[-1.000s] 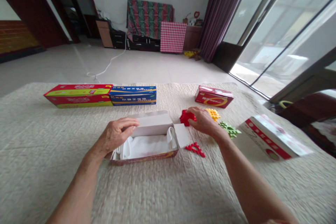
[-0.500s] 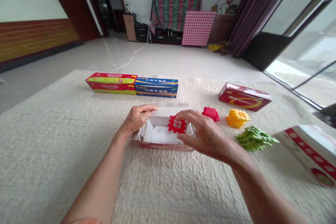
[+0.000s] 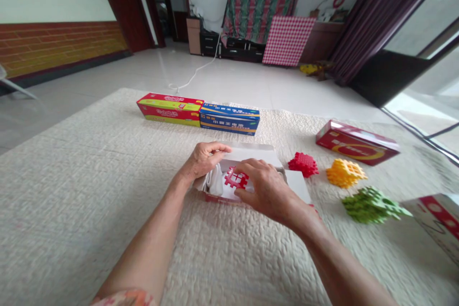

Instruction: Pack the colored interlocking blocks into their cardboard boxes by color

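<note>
In the middle of the cloth lies an open cardboard box (image 3: pixel 229 201), its white lid flap (image 3: pixel 251 152) raised at the back. A white plastic liner (image 3: pixel 215 182) shows inside at the left. My left hand (image 3: pixel 208 160) has its fingers closed at the box's back left corner, by the flap. Between the fingers and thumb of my right hand (image 3: pixel 265 189) is a red toothed plastic piece (image 3: pixel 231 182) with a window pattern, held over the box opening. To the right sit a stack of red pieces (image 3: pixel 303 165), a yellow stack (image 3: pixel 344 173) and a green heap (image 3: pixel 373 204).
A red and yellow-green box (image 3: pixel 170 110) and a blue box (image 3: pixel 229 118) stand end to end behind. A dark red box (image 3: pixel 356 142) lies back right, a white and red box (image 3: pixel 435 220) at the right edge. The quilted cloth (image 3: pixel 89 191) spreads underneath.
My right hand has carried the red piece lower and leftward over the box. A white side flap now shows at the box's right. The view has turned, shifting the background rightward.
</note>
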{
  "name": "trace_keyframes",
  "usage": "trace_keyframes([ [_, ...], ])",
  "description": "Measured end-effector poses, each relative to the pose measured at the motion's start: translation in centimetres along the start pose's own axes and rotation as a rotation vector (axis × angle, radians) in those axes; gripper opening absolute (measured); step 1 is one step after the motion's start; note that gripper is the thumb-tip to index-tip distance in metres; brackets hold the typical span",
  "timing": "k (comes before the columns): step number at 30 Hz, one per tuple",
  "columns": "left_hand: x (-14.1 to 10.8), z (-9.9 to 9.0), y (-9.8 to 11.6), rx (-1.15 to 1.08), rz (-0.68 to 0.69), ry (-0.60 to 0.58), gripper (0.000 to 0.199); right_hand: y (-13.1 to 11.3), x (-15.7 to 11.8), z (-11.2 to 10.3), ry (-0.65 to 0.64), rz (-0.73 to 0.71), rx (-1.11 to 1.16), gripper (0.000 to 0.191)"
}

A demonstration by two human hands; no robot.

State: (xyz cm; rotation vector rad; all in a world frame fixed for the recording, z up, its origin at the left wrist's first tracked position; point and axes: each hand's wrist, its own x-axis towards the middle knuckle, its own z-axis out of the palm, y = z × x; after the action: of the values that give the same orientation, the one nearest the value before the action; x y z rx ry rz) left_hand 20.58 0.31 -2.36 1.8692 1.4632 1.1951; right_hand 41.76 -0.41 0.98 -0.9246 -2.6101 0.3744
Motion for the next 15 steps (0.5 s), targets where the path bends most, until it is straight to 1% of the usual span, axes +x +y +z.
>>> trace_keyframes([
  [3, -0.1, -0.5, 0.4, 0.025, 0.055, -0.062, 0.025, 0.2, -0.1, 0.2, -0.006, 0.017, -0.016, 0.036],
  [6, -0.3, -0.9, 1.4, 0.126, 0.095, -0.190, 0.037, 0.3, -0.2, 0.3, -0.010, 0.036, -0.020, 0.035],
  [8, -0.5, -1.0, 2.1, 0.229, 0.114, -0.249, 0.045, 0.3, -0.2, 0.4, 0.009, 0.027, -0.015, 0.035],
  [11, -0.7, -0.8, 2.8, 0.360, 0.121, -0.301, 0.047, 0.4, -0.3, 0.6, 0.031, 0.020, -0.016, 0.035],
  [15, -0.8, -0.5, 3.0, 0.454, 0.129, -0.341, 0.049, 0.6, -0.3, 0.8, 0.040, 0.023, -0.015, 0.040],
])
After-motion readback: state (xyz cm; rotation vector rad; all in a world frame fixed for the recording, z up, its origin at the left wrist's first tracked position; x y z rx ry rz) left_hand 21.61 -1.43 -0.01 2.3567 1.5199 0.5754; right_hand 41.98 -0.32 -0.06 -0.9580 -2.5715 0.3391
